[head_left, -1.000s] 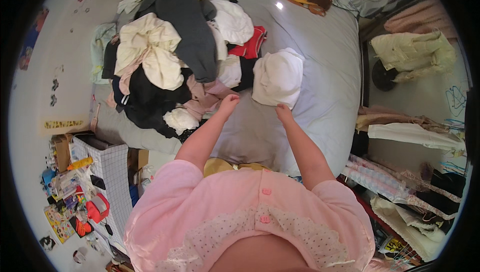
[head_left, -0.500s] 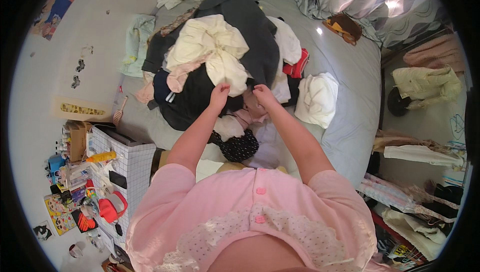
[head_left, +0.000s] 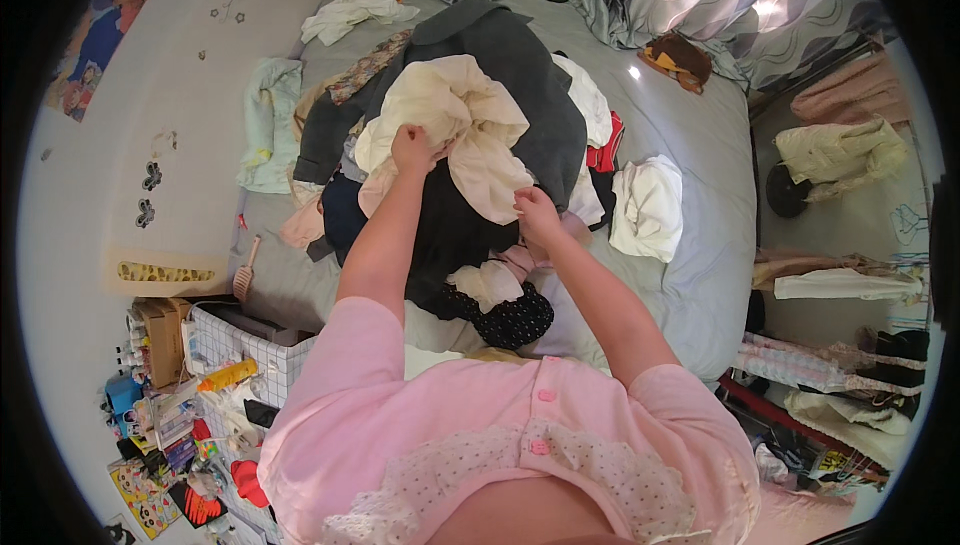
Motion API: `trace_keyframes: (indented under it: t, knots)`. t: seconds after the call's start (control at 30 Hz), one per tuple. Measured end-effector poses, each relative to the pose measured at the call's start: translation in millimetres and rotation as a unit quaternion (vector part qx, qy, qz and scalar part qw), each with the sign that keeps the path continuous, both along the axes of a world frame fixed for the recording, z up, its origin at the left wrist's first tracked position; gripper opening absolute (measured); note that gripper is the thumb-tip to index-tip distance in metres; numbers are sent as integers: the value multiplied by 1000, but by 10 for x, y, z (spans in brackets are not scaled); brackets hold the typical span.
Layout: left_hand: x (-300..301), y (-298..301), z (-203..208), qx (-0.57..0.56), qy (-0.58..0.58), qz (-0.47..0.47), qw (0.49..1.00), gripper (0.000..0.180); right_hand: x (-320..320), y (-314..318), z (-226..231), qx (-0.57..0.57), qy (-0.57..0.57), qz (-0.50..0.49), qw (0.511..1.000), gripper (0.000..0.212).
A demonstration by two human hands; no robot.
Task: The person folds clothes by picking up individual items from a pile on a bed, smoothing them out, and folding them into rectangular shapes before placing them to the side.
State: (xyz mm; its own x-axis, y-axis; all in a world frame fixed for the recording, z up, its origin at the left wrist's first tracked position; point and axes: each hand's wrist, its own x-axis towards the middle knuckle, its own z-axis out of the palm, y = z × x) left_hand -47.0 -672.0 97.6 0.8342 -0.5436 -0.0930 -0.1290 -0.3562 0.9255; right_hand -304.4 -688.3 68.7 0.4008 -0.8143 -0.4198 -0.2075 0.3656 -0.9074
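Observation:
A crumpled cream garment (head_left: 490, 173) lies on top of a big heap of clothes on the bed; its exact kind I cannot make out. My left hand (head_left: 413, 149) is closed on its left part. At its lower right edge, my right hand (head_left: 537, 213) pinches the cloth between the fingers. Beneath and behind it spreads a dark grey coat (head_left: 545, 110). Black cloth (head_left: 450, 235) shows between my forearms. Closer to me are a black dotted cloth (head_left: 515, 317) and a small pale ruffled piece (head_left: 487, 285).
On the grey bed sheet (head_left: 715, 175) are a folded white garment (head_left: 647, 210), a brown bag (head_left: 677, 62) and a mint garment (head_left: 270, 125). A cluttered desk (head_left: 215, 415) stands at the left. Clothes hang on a rack (head_left: 840, 285) at the right.
My left hand has moved up and left onto the cream garment. My right hand has shifted slightly nearer and now grips the garment's lower edge, which has been pulled rightward. The view has shifted slightly.

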Motion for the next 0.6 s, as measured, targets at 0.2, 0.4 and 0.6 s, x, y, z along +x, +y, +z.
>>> trace_keyframes:
  t: [0.2,0.4,0.6]
  knots:
    - [-314,-90,414,-141,43,-77,986,18,-96,-39,109,28,-55,-6,998,34]
    - [-1501,382,1398,-268,355,-349,825,21,-36,14,474,-343,37,-119,931,89]
    - [-2028,916,1942,-315,547,-392,669,25,-497,-248,877,-50,-251,-44,966,63]
